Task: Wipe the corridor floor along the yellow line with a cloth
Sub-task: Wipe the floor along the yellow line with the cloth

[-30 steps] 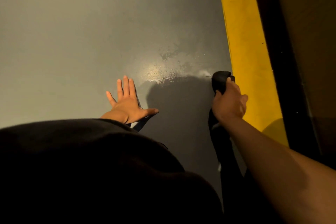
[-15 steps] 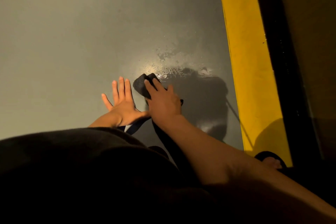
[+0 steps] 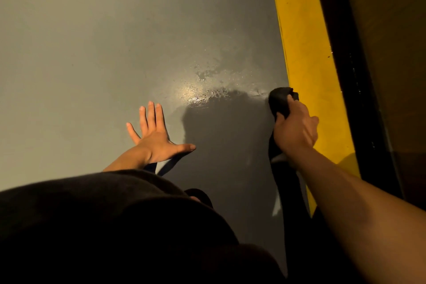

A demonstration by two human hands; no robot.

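Your right hand (image 3: pixel 296 128) has its grip closed over a bunched dark cloth (image 3: pixel 280 99), fingers curled over the top and the wad poking out ahead of the knuckles. Held that way, pressure likely goes straight down through the palm into the floor (image 3: pixel 92 41). A loose tail of the cloth trails back under your forearm, out of the working edge.

The cloth sits on the grey floor right at the inner edge of the yellow line (image 3: pixel 306 53), its far corner just touching the paint. Good spot for working the seam where dirt would collect.

Left of the cloth lies a wet patch (image 3: pixel 202 85), beaded droplets catching the light; the darker area nearer you is mostly your shadow.

Your left hand (image 3: pixel 153 138) lies flat on the floor, fingers straight and spread, holding nothing. It looks like a brace carrying your weight while you lean.

Right of the yellow line runs a dark strip (image 3: pixel 345 76).
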